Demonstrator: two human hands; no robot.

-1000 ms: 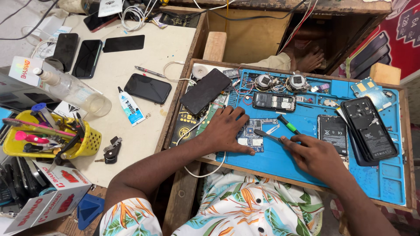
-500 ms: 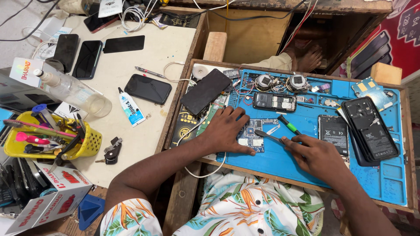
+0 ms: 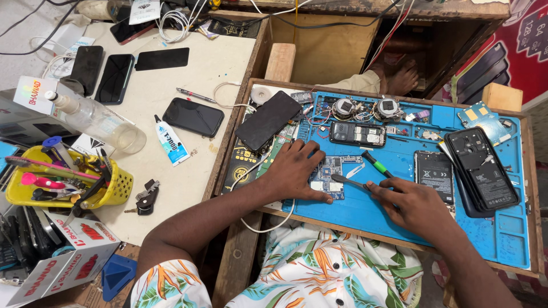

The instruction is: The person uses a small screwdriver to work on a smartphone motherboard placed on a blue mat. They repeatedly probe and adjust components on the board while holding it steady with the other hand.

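Centre of frame: person's left hand (image 3: 297, 169) lies palm-down, fingers spread flat, pressing on a small blue-green bare circuit board (image 3: 330, 174) w/ silver shields, which sits on the blue silicone repair mat (image 3: 365, 219); hand grips nothing, just pins the board. Right hand (image 3: 412, 203), right of centre, fingers curled closed round a thin dark metal prying tool (image 3: 347, 181), tip resting at the board's right edge. Just above that tip lies a green-handled screwdriver (image 3: 375, 164), apart from both hands. Upper centre of mat: a dark keypad phone body (image 3: 357, 134). Right side: a black opened phone rear shell (image 3: 482, 170) and a flat black battery-like slab (image 3: 435, 169). A black smartphone (image 3: 268, 121) leans over the mat's upper left edge. Left of frame, on the cream tabletop: a white glue tube (image 3: 170, 146) & a yellow plastic basket (image 3: 117, 191) of tools.
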